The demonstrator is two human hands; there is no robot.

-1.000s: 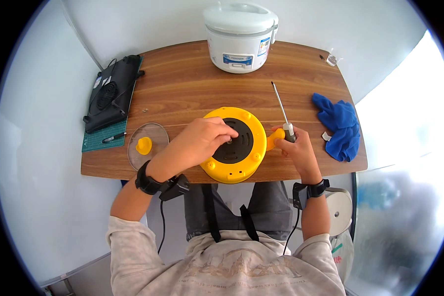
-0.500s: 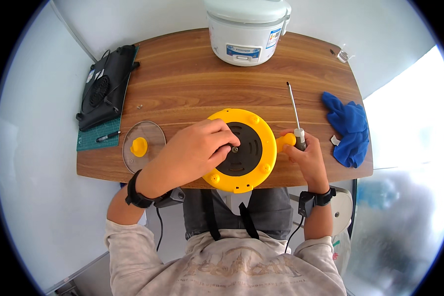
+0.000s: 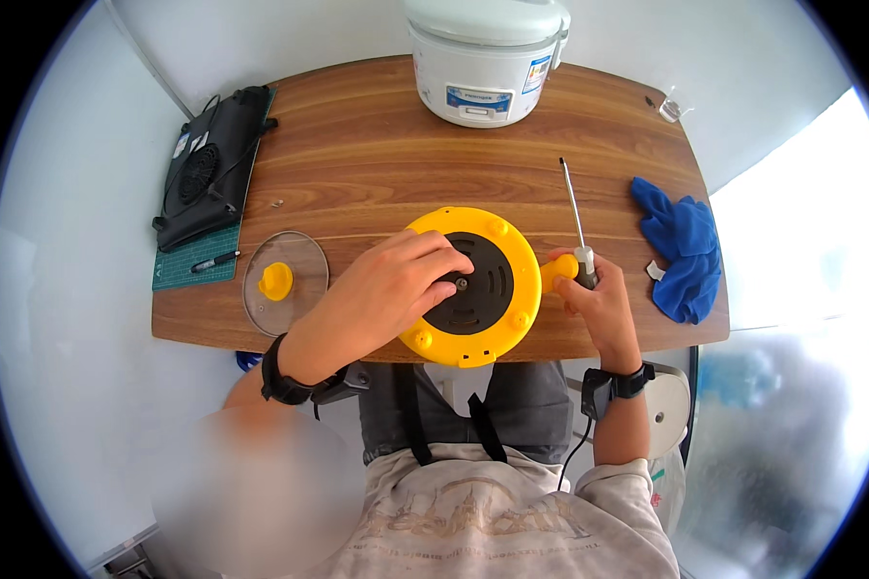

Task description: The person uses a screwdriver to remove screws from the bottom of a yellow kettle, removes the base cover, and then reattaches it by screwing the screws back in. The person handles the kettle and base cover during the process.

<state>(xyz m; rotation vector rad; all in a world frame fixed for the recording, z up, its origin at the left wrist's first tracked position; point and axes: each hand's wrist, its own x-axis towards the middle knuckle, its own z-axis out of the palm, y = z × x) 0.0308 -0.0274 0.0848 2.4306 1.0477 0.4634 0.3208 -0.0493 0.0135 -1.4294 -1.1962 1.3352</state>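
An upside-down yellow round appliance (image 3: 525, 262) with a stubby side handle (image 3: 556, 271) is at the table's near edge. Its dark slotted bottom plate (image 3: 493, 307) has a small screw (image 3: 462, 285) at the centre. Over the plate's left side lies my left hand (image 3: 381, 288), thumb and index finger apart beside the screw, with nothing seen between them. My right hand (image 3: 603, 307) is closed around a screwdriver (image 3: 586, 262) by its grey-and-clear grip, its metal shaft pointing away from me. The same hand's fingers also hold the yellow handle.
To the left are a glass lid (image 3: 311, 261) with a yellow knob, a pen (image 3: 214, 262) on a green cutting mat (image 3: 179, 273), and a black fan stand (image 3: 208, 179). A small metal piece (image 3: 277, 204) lies nearby. A white rice cooker (image 3: 483, 72) stands behind; a blue cloth (image 3: 684, 251) lies right.
My left thumb and index finger have parted from the screw, the index moving slightly up and away. My right hand keeps its hold. The view has shifted slightly.
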